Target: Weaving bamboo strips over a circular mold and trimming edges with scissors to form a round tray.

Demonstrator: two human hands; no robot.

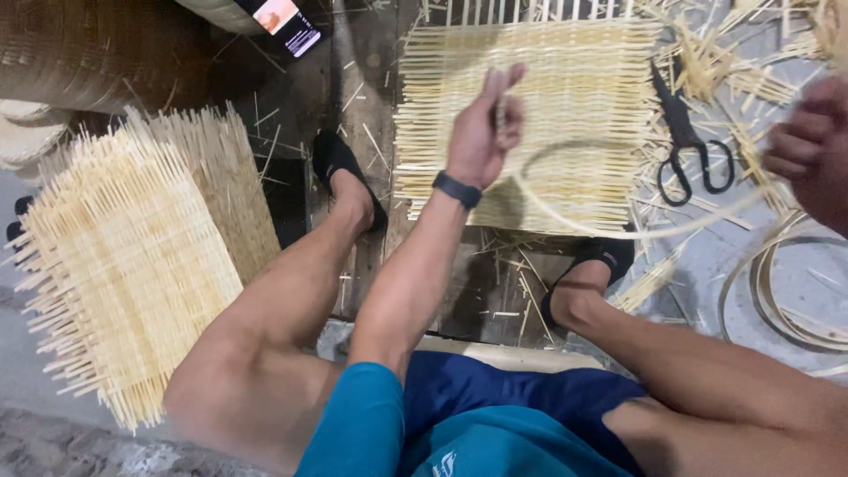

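Note:
My left hand (pixel 484 128) is raised over a woven bamboo mat (pixel 539 97) on the floor, fingers pinched on a thin pale bamboo strip (pixel 565 225) that loops down and right. A dark band sits on that wrist. My right hand (pixel 811 150), blurred at the right edge, is closed on the other end of the same strip. Black scissors (pixel 685 146) lie on the floor between the mat and my right hand.
A stack of finished woven mats (pixel 132 256) stands at the left. Coiled strips (pixel 782 291) lie at the lower right, with offcuts scattered around. My feet in black sandals (pixel 340 168) rest on dark planks. A phone (pixel 283 22) lies at the top.

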